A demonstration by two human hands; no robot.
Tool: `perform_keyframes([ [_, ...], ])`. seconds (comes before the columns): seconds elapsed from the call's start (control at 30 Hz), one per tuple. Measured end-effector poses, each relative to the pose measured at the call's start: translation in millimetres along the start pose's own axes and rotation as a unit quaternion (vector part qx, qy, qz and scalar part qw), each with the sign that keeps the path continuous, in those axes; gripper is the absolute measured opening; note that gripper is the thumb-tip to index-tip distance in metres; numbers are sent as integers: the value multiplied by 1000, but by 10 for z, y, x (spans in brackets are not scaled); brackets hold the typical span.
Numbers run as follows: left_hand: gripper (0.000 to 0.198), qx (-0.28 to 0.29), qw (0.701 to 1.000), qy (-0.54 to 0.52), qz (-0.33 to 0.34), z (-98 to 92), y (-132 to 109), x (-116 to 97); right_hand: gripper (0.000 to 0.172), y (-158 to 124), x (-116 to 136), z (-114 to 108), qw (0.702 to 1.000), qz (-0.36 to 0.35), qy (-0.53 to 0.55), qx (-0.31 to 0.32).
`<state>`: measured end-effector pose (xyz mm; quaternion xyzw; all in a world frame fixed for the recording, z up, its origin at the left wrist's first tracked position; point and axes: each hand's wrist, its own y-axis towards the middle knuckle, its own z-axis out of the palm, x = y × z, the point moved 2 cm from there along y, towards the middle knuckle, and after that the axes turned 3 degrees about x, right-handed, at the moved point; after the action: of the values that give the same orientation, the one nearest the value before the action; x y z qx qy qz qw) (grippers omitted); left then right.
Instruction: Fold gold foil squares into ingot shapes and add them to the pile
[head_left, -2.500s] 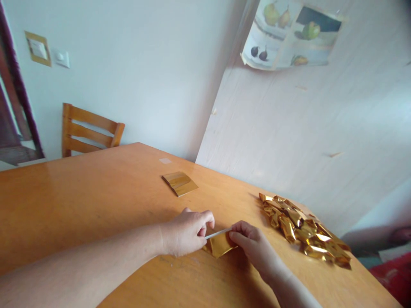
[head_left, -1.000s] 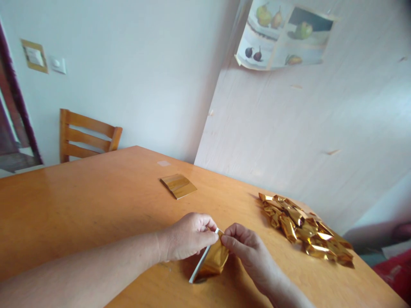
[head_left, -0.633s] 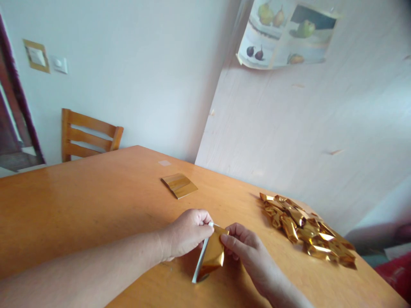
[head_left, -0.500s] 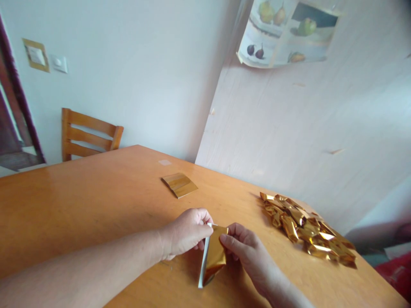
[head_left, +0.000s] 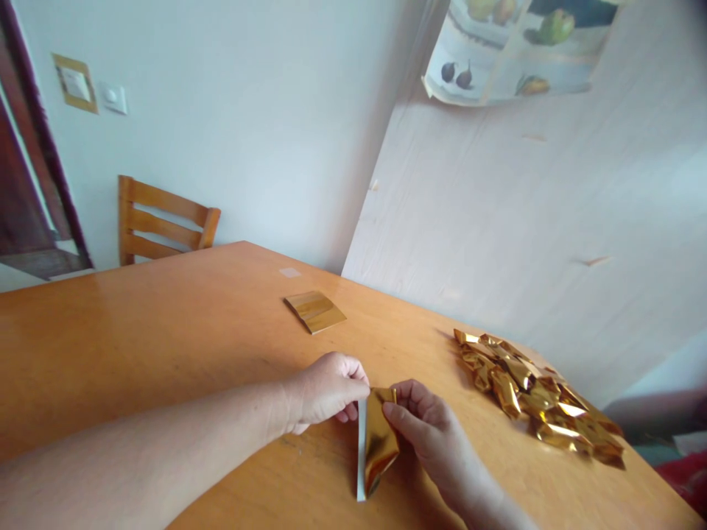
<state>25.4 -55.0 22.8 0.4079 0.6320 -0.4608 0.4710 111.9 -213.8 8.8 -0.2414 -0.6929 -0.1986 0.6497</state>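
Note:
A shiny gold foil paper [head_left: 378,438] is held between my two hands over the near part of the table, one pale strip showing along its left edge. My left hand [head_left: 331,390] pinches the top left corner of this paper between thumb and fingers. On the right side, my right hand [head_left: 423,419] grips it with the thumb on top and the fingers curled behind. The paper is bent, its lower end curving up off the table. Beyond my hands lies a flat stack of gold foil sheets [head_left: 314,311].
To the right, a pile of folded gold foil pieces [head_left: 530,394] lies on the wooden table [head_left: 166,316]. A small pale square [head_left: 290,272] is near the far edge. Behind stand a wooden chair [head_left: 166,217] and a leaning board [head_left: 497,221] with fruit pictures [head_left: 497,59].
The paper's left edge now hangs more upright and its gold face is more bent. Both hands keep their grip. The whole view has shifted slightly.

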Motion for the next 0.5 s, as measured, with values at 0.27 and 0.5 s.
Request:
perform_keyframes([
  [0.27, 3, 7, 999, -37, -15, 4, 57, 47, 18, -54, 26, 28, 978, -93, -180, -45],
  [0.5, 4, 13, 998, -54, -26, -23, 81, 57, 22, -109, 45, 10, 915, -201, -347, -44],
])
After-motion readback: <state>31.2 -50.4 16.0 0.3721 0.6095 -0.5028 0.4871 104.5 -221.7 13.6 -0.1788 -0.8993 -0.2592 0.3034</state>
